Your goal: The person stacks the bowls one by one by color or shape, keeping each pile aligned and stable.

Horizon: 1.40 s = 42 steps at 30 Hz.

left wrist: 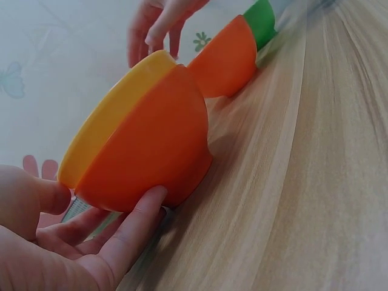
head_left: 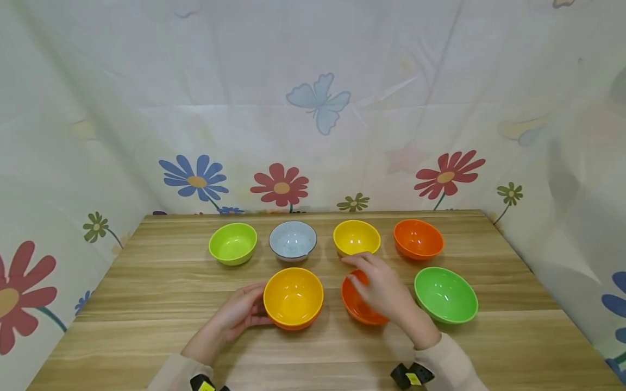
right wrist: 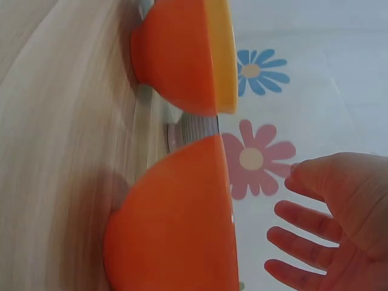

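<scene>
On the wooden table (head_left: pixel 146 304), seen from the head camera, the left hand (head_left: pixel 239 314) cups the near left side of a yellow-orange bowl (head_left: pixel 293 297), fingers curled against its wall. To its right, the right hand (head_left: pixel 381 288) hovers with loosely spread fingers over an orange bowl (head_left: pixel 359 309), holding nothing; I cannot tell whether it touches the rim. Just right of that hand sits a green bowl (head_left: pixel 446 295). Beyond the hands stand a lime bowl (head_left: pixel 233 243), a grey bowl (head_left: pixel 293 240), a yellow bowl (head_left: pixel 356 237) and another orange one.

From the left wrist, thumb and fingertips (left wrist: pixel 148 203) press the bowl's orange outside.

From the right wrist, the fingers (right wrist: pixel 303 218) are spread, apart from the orange bowl beside them.
</scene>
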### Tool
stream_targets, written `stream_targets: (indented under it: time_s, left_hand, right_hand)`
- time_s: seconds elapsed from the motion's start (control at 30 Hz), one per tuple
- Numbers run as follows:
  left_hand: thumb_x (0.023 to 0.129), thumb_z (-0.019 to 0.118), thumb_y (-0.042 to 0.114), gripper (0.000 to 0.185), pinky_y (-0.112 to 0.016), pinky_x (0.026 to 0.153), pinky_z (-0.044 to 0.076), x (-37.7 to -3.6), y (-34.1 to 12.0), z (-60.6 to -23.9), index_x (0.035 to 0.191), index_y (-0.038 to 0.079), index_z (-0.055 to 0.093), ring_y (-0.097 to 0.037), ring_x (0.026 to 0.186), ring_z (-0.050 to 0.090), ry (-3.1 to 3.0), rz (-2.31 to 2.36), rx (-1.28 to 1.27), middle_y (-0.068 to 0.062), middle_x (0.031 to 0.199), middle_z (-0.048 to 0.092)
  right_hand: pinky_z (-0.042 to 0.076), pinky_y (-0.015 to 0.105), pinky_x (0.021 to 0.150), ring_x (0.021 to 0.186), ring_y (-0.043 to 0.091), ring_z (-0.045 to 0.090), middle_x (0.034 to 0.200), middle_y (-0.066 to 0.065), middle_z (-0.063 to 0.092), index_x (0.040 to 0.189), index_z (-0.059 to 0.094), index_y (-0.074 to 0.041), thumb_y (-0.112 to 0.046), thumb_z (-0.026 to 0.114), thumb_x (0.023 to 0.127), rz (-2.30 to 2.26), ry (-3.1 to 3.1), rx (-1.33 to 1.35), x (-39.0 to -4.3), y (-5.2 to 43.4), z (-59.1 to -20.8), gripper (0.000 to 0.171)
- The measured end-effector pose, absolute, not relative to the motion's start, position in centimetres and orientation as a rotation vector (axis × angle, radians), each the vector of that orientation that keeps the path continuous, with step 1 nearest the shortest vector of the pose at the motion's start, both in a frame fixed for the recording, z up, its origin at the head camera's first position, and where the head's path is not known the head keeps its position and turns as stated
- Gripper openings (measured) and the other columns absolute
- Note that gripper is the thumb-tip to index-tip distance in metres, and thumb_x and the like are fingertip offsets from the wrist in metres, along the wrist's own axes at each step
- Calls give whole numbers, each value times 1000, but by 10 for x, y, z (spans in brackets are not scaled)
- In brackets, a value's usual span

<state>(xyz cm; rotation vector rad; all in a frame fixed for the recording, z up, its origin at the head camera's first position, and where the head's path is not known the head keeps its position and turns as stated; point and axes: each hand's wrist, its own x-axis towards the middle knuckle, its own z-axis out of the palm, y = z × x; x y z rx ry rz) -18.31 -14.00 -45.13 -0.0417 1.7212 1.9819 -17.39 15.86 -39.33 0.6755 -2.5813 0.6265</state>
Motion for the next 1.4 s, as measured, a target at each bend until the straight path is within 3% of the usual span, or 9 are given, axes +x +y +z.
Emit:
stream_targets:
  time_s: [0.57,1.07,1.4]
  left_hand:
    - [98,41,27,50,-47,83,51,-183,-140,-451,137,-5,35,-20,98,61,1723,1986,-45,-19,127,53]
    - [98,41,28,52,-46,84,51,-182,-141,-452,138,-5,34,-21,100,61,1710,1984,-30,-20,129,52]
    - [98,41,28,52,-46,84,51,-182,-141,-451,138,-5,34,-21,100,61,1707,1987,-37,-20,130,51]
  right_hand:
    - [52,43,81,95,27,59,105,11,61,111,64,-8,-7,73,75,557,-2655,530,-173,185,-401,37]
    - [53,43,75,88,28,61,101,13,61,112,64,-7,-4,75,72,537,-2702,459,-171,196,-399,42]
    - [52,47,76,91,32,61,109,15,61,114,62,-6,-6,72,75,544,-2791,390,-170,197,-397,41]
